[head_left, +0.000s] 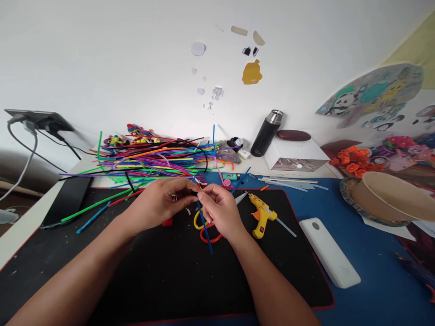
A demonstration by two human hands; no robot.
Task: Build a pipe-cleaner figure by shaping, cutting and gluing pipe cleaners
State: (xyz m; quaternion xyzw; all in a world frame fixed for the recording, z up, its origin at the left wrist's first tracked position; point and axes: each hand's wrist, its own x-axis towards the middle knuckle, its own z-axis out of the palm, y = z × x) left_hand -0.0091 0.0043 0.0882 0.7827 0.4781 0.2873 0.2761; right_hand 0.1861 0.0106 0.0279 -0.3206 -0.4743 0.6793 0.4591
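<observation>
My left hand (162, 199) and my right hand (219, 209) meet over the black mat, thumbs and forefingers pinched together. Between the fingertips is a blue pipe cleaner (205, 231), one length of which hangs down towards me. Fingers hide the pinched part, and something small and dark shows there. Just below my right hand lie scissors (206, 238) with red and yellow loop handles, partly covered. A yellow hot glue gun (262, 215) rests to the right, a clear glue stick poking out of its back. Behind my hands spreads a heap of coloured pipe cleaners (159, 156).
Along the wall stand a black thermos (267, 133) and a white box (295, 156). White glue sticks (288, 181) lie in front of them. A white power bank (329, 252) and a bowl (397, 194) are at right, a black phone (67, 199) at left.
</observation>
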